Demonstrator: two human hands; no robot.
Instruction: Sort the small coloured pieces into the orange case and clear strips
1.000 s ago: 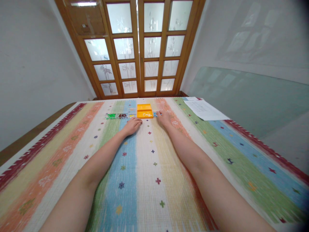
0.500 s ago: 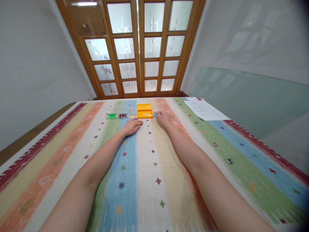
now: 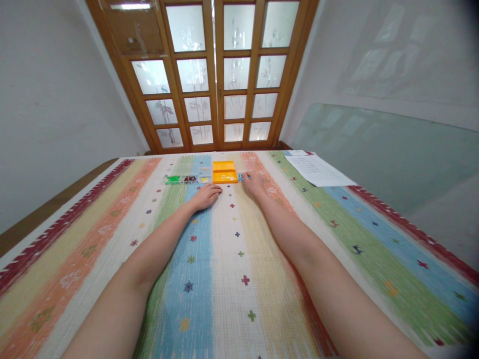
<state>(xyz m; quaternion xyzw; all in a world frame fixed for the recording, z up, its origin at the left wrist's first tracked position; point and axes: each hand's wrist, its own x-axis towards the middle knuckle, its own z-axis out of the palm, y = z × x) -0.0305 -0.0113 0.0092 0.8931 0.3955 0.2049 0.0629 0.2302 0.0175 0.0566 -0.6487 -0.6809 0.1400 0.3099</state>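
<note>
My left hand (image 3: pixel 207 196) lies on the striped cloth with its fingers stretched out flat, just in front of the clear boxes, holding nothing. My right hand (image 3: pixel 255 183) has its fingertips closed together at a small clear box of blue pieces (image 3: pixel 240 176); whatever is between them is too small to make out. Between the hands stands an orange box (image 3: pixel 225 167), its lid folded back, with white pieces (image 3: pixel 228 177) inside. To its left are clear boxes with green pieces (image 3: pixel 173 179), dark brown pieces (image 3: pixel 190 178) and yellow pieces (image 3: pixel 204 179).
A striped, patterned tablecloth (image 3: pixel 228 279) covers the table. White sheets of paper (image 3: pixel 318 170) lie at the far right. Behind the table are wooden doors with frosted panes (image 3: pixel 198 80), and a pale glass panel (image 3: pixel 377 149) leans at the right wall.
My left hand has barely shifted on the cloth. My right hand stays at the blue pieces with almost no movement.
</note>
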